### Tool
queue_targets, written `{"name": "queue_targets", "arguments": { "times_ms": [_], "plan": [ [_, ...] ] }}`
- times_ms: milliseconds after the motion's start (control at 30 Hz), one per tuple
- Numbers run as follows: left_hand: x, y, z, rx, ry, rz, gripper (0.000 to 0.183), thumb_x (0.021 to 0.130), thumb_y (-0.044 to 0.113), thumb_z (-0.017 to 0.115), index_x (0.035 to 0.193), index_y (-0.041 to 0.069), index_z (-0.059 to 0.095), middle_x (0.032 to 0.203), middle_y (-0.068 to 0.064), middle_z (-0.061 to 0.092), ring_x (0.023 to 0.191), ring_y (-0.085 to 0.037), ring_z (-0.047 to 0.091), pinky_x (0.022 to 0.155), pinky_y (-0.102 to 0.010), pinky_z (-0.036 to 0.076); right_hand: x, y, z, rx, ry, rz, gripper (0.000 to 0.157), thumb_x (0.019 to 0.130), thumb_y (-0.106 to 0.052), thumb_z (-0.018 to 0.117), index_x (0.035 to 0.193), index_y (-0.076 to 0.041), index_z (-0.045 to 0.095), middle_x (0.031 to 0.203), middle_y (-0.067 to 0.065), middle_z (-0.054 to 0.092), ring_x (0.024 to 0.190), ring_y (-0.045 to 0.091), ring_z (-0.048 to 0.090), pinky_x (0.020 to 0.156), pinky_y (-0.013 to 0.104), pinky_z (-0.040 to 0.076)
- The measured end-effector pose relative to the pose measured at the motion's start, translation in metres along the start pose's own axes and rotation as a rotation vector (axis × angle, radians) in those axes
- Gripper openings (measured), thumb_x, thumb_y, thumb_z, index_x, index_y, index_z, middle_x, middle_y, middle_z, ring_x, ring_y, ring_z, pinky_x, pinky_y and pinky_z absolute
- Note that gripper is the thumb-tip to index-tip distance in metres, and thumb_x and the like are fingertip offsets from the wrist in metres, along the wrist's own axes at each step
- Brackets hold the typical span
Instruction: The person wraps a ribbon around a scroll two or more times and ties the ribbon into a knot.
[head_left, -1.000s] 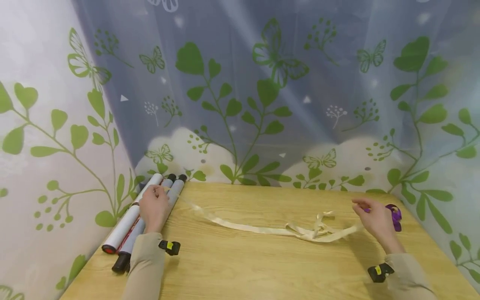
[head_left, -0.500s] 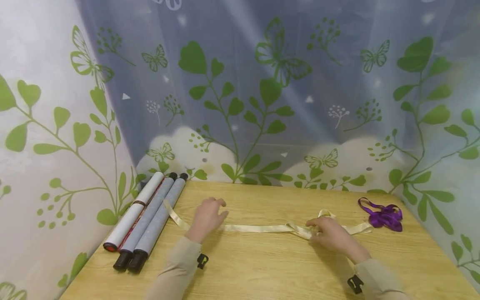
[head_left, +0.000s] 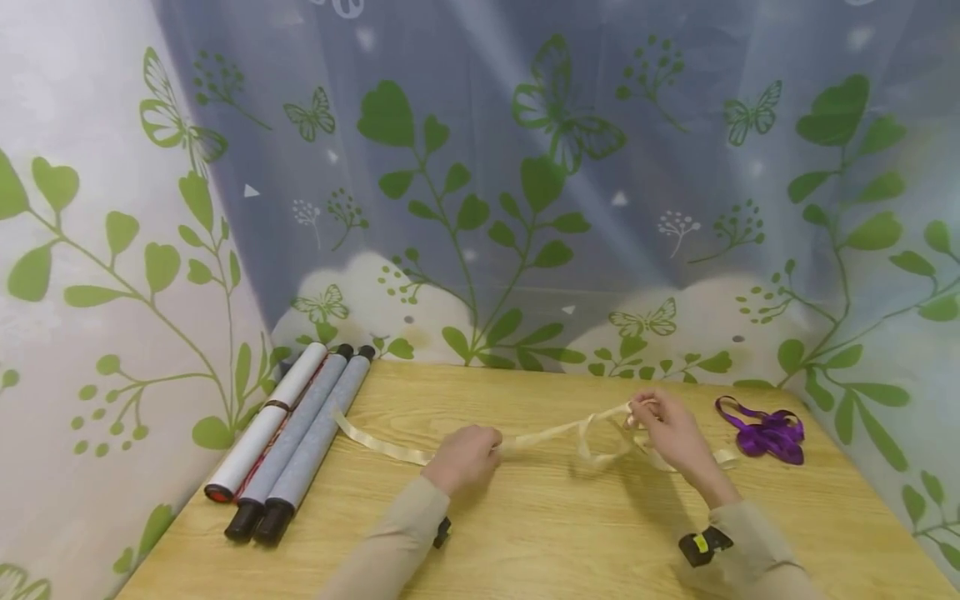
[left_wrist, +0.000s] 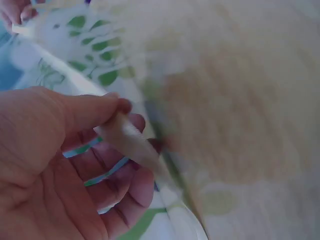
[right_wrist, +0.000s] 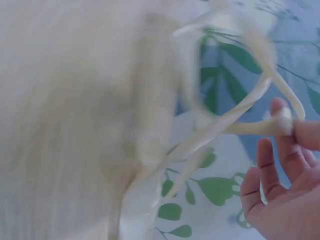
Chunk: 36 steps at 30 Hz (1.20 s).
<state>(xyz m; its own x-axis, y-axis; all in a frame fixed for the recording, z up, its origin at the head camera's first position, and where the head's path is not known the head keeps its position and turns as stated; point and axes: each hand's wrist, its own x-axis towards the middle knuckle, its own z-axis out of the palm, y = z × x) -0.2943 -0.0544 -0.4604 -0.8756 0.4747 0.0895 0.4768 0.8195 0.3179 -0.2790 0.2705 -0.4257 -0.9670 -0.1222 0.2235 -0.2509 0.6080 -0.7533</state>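
A long cream satin ribbon (head_left: 386,451) runs across the wooden table, its left end beside the rolls. My left hand (head_left: 467,458) pinches it near the middle; in the left wrist view the ribbon (left_wrist: 131,141) passes between thumb and curled fingers. My right hand (head_left: 669,425) holds another part of it raised above the table between thumb and fingertips. Between the hands the ribbon slants up to the right, and loose loops hang below the right hand. In the right wrist view those loops (right_wrist: 240,107) twist and cross each other next to the pinching fingertips.
Three rolls stand side by side at the left: a white roll (head_left: 251,454) with a dark band and two grey rolls (head_left: 322,437) with black end caps. A bundled purple ribbon (head_left: 771,437) lies at the right. A leaf-printed curtain (head_left: 480,208) rises behind the wooden table (head_left: 540,533).
My left hand has left the rolls and moved right along the ribbon to its middle. My right hand came left from beside the purple ribbon, grasped the tangled part and lifted it.
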Motion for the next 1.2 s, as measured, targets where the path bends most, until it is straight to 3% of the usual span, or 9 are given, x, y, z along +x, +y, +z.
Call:
{"name": "queue_targets", "arguments": {
  "times_ms": [67,133,233,333,500,733,833,1000,1200],
  "plan": [
    [0.001,-0.005,-0.005,-0.060,0.044,-0.032,0.034,0.101,0.016,0.052,0.068,0.012,0.048,0.059,0.002,0.039,0.052,-0.010,0.033,0.049,-0.023,0.029,0.001,-0.003,-0.008,0.142,0.004,0.042,0.039,0.105,-0.041,0.041,0.118,-0.005,0.048,0.088,0.008,0.067,0.098,0.023,0.064,0.077,0.034,0.047],
    [0.001,-0.009,-0.011,-0.106,0.104,-0.066,0.030,0.102,0.016,0.050,0.073,0.010,0.054,0.062,0.000,0.046,0.054,-0.011,0.037,0.049,-0.025,0.033,0.002,-0.006,-0.013,0.287,-0.009,0.061,0.038,0.105,-0.041,0.041,0.116,-0.005,0.043,0.075,0.004,0.058,0.088,0.018,0.063,0.078,0.030,0.046],
    [0.002,-0.009,-0.020,-0.146,0.175,-0.108,0.017,0.100,0.018,0.054,0.097,0.005,0.065,0.085,-0.009,0.062,0.069,-0.018,0.054,0.057,-0.031,0.045,0.001,-0.010,-0.016,0.438,-0.038,0.054,0.032,0.104,-0.038,0.043,0.115,-0.008,0.041,0.066,-0.001,0.045,0.070,0.015,0.056,0.075,0.029,0.049],
    [0.003,0.002,-0.024,-0.153,0.197,-0.093,0.029,0.097,0.022,0.060,0.121,0.006,0.063,0.113,-0.017,0.064,0.094,-0.028,0.063,0.070,-0.040,0.054,0.001,-0.017,-0.013,0.519,-0.101,0.027,0.028,0.105,-0.035,0.042,0.115,-0.009,0.040,0.066,-0.002,0.044,0.054,0.015,0.039,0.058,0.034,0.040],
    [0.007,0.038,-0.021,-0.209,0.149,0.045,0.033,0.096,0.028,0.063,0.123,0.010,0.063,0.114,-0.011,0.068,0.097,-0.020,0.066,0.077,-0.032,0.055,0.004,-0.033,-0.002,0.523,-0.226,-0.058,0.025,0.107,-0.033,0.038,0.113,-0.009,0.038,0.077,-0.002,0.059,0.044,0.009,0.022,0.049,0.040,0.018],
    [0.020,0.076,-0.007,-0.324,0.057,0.195,0.045,0.094,0.027,0.066,0.135,0.010,0.055,0.119,-0.010,0.067,0.078,-0.004,0.061,0.067,-0.017,0.049,0.006,-0.055,0.005,0.527,-0.322,-0.199,0.023,0.108,-0.026,0.035,0.114,-0.004,0.042,0.087,-0.002,0.067,0.041,0.013,0.021,0.040,0.036,0.019],
    [0.024,0.081,0.001,-0.375,0.044,0.221,0.032,0.095,0.024,0.065,0.124,0.010,0.063,0.113,-0.007,0.069,0.071,-0.001,0.060,0.062,-0.015,0.049,0.005,-0.060,0.006,0.555,-0.356,-0.204,0.020,0.108,-0.026,0.036,0.112,-0.007,0.043,0.095,-0.004,0.069,0.042,0.013,0.021,0.041,0.035,0.018],
    [0.025,0.078,0.007,-0.477,0.056,0.208,0.014,0.098,0.019,0.060,0.096,0.011,0.071,0.091,0.000,0.071,0.062,-0.004,0.061,0.056,-0.015,0.048,0.004,-0.057,0.002,0.618,-0.344,-0.217,0.015,0.108,-0.026,0.033,0.110,-0.013,0.041,0.112,-0.005,0.068,0.042,0.017,0.017,0.040,0.036,0.015],
    [0.024,0.061,-0.003,-0.834,0.162,0.059,0.024,0.101,0.024,0.055,0.110,0.008,0.071,0.098,-0.012,0.070,0.067,-0.018,0.061,0.050,-0.020,0.041,0.007,-0.043,-0.012,0.462,-0.165,-0.138,0.022,0.105,-0.029,0.045,0.115,-0.010,0.043,0.082,-0.006,0.064,0.045,0.014,0.023,0.042,0.035,0.023]
  ]
}}
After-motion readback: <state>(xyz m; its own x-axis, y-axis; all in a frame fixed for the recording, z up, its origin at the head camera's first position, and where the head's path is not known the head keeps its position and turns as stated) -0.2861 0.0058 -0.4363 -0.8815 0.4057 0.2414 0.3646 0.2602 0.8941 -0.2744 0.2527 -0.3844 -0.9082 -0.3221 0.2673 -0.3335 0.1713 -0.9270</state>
